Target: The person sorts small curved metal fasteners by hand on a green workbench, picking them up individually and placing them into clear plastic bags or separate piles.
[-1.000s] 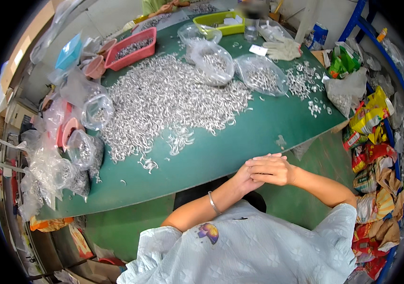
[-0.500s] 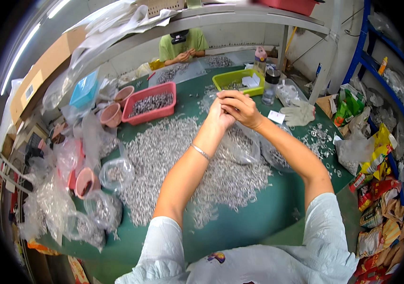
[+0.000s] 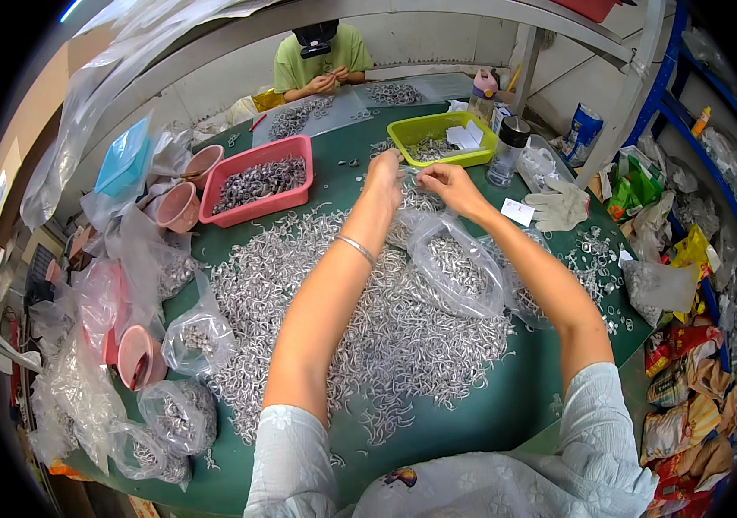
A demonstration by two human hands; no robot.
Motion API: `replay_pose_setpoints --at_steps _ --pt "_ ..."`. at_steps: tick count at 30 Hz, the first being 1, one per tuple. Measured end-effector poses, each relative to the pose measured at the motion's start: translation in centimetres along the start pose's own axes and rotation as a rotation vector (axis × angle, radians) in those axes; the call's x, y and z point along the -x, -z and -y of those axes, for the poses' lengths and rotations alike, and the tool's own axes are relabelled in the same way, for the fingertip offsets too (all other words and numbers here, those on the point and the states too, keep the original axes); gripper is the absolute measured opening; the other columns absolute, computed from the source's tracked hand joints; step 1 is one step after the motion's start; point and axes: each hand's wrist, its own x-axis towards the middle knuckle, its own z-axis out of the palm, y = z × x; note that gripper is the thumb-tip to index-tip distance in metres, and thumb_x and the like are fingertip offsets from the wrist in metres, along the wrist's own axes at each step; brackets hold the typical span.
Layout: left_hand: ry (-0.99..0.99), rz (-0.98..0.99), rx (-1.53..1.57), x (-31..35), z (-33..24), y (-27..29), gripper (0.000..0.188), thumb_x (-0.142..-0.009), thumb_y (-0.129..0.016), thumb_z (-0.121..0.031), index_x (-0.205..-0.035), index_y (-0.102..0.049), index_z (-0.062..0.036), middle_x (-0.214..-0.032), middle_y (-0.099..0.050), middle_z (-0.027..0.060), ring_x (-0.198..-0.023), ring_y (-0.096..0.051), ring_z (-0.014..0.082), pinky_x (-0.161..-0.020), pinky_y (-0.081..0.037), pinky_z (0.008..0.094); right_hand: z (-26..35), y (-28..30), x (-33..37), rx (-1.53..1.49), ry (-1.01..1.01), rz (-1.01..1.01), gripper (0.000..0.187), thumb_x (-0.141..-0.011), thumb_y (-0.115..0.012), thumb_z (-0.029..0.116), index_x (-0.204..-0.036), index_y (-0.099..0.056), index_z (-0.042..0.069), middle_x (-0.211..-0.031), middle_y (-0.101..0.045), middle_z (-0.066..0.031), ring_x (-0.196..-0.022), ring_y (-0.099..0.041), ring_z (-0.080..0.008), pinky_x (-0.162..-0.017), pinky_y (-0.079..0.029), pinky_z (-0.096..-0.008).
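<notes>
My left hand (image 3: pixel 385 177) is raised over the far side of a wide heap of small curved silvery metal pieces (image 3: pixel 299 289), its bent fingers mostly turned from view. Just right of it, my right hand (image 3: pixel 453 188) has thumb and forefinger pinched together. Whatever is between the fingers of either hand is too small to make out. Below the hands, an open clear plastic bag (image 3: pixel 457 269) full of metal pieces lies on the heap. A lime-green tray (image 3: pixel 481 157) with metal parts and white paper stands just beyond my right hand.
A pink tray (image 3: pixel 258 205) of darker metal parts stands left of my hands, near pink cups (image 3: pixel 180 207) and filled bags (image 3: pixel 180 414). At right are a bottle (image 3: pixel 507 155), a glove (image 3: pixel 558 207) and scattered rings. Across the green table (image 3: pixel 446 419), a person in green (image 3: pixel 324 65) handles small parts.
My hands have come apart from being clasped together; the left is now left of the right, with a small gap. The whole view has shifted slightly, bringing the table nearer.
</notes>
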Motion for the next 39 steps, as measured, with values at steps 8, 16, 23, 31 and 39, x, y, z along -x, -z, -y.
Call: replay_pose_setpoints --at_steps 8,16,23,31,39 --pt "-0.172 0.238 -0.134 1.6 0.2 2.4 0.051 -0.094 -0.054 -0.028 -0.134 -0.046 0.0019 -0.145 -0.032 0.0334 -0.135 -0.036 0.0415 -0.107 -0.037 0.0440 0.7 1.8 2.3 0.900 0.143 -0.343 0.038 -0.089 -0.066 0.018 -0.116 -0.057 -0.006 -0.108 -0.066 -0.0179 -0.097 -0.065 -0.0322 -0.086 -0.051 -0.0398" --pt "-0.544 -0.382 -0.804 -0.8 6.1 6.6 0.043 -0.083 -0.068 -0.021 -0.110 -0.061 0.0114 -0.090 -0.068 0.0190 -0.080 -0.065 0.0271 -0.079 -0.053 0.0371 0.6 0.5 1.7 0.720 -0.134 -0.163 0.026 -0.086 -0.061 0.019 -0.092 -0.066 -0.007 -0.093 -0.066 -0.0285 -0.089 -0.064 -0.0450 -0.082 -0.050 -0.0481" --pt "-0.610 -0.204 -0.777 0.6 6.7 5.1 0.025 -0.086 -0.056 -0.002 -0.108 -0.064 0.0051 -0.083 -0.066 0.0076 -0.067 -0.059 0.0109 -0.056 -0.044 0.0250 -1.3 -1.2 2.7 0.725 0.081 -0.293 0.019 -0.087 -0.060 0.015 -0.085 -0.064 -0.004 -0.077 -0.068 -0.0179 -0.072 -0.066 -0.0265 -0.067 -0.050 -0.0402" --pt "-0.560 -0.114 -0.638 -1.4 7.1 7.5 0.047 -0.087 -0.065 -0.012 -0.126 -0.049 0.0087 -0.087 -0.065 0.0090 -0.070 -0.060 0.0128 -0.059 -0.048 0.0260 1.1 -2.0 2.2 0.599 -0.012 -0.299 0.021 -0.089 -0.059 0.016 -0.086 -0.064 -0.004 -0.081 -0.069 -0.0165 -0.074 -0.066 -0.0277 -0.071 -0.050 -0.0398" --pt "-0.530 -0.288 -0.680 6.1 4.7 7.1 0.087 -0.082 -0.075 -0.038 -0.142 -0.030 0.0082 -0.127 -0.054 0.0204 -0.103 -0.058 0.0193 -0.088 -0.048 0.0324 3.3 3.9 5.1 0.824 0.121 -0.263 0.039 -0.088 -0.064 0.029 -0.112 -0.060 -0.001 -0.097 -0.065 -0.0188 -0.089 -0.062 -0.0322 -0.078 -0.048 -0.0395"
